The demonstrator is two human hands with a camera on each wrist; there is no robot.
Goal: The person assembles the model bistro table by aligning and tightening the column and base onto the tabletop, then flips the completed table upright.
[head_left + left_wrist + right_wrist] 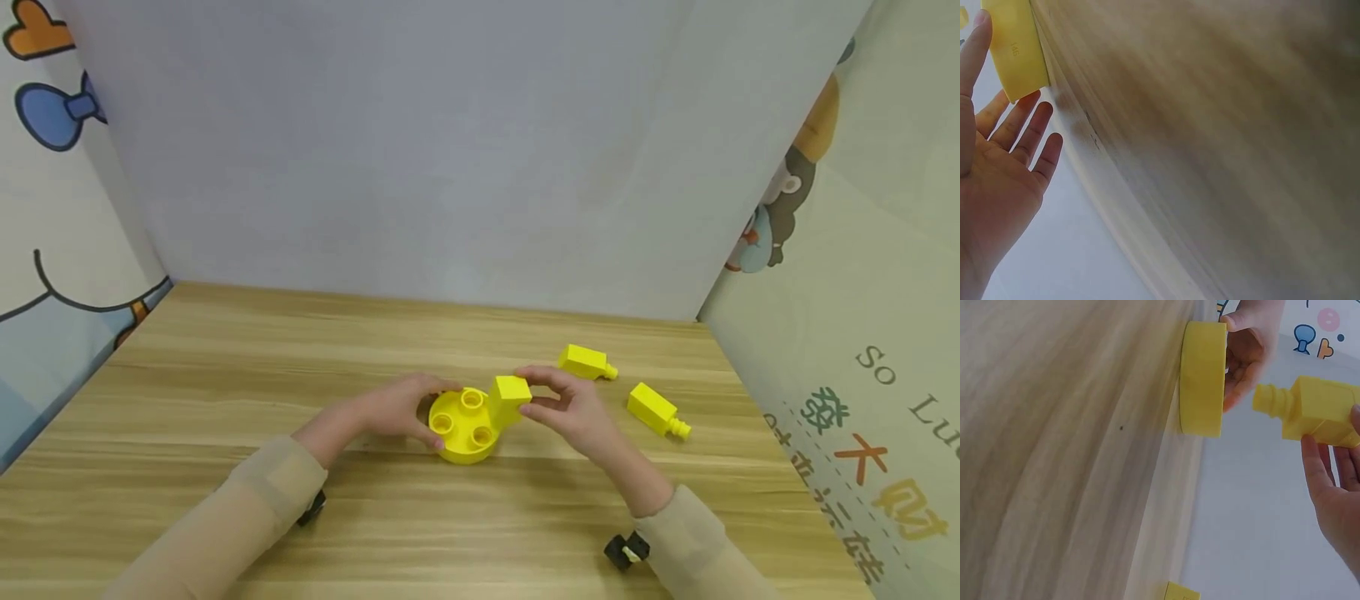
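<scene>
Closest in, the left sleeve is slanting up from the bottom left, the right sleeve is answering from the bottom right, and a black fitting is showing by the right cuff. Now to the action, mid-desk! The left hand is holding the yellow disc by its rim, thumb on the near side, a finger on the far side; in the left wrist view its other fingers are spreading loosely. The disc is lying flat on the desk, and 3 round sockets are facing up.

Over on the other side, the right hand is pinching a yellow block between thumb and fingers, and what a spot it is in: upright, right over the disc's right edge, its ribbed neck pointing down. The right wrist view is giving us a clear gap; neck and disc are not touching.

Just behind the right hand, a second block is lying on its side, and farther right a third block is doing the same, both necks pointing rightward. At the back, a pale wall is standing plain, while cartoon prints are brightening the left side and coloured lettering is running down the right.
</scene>
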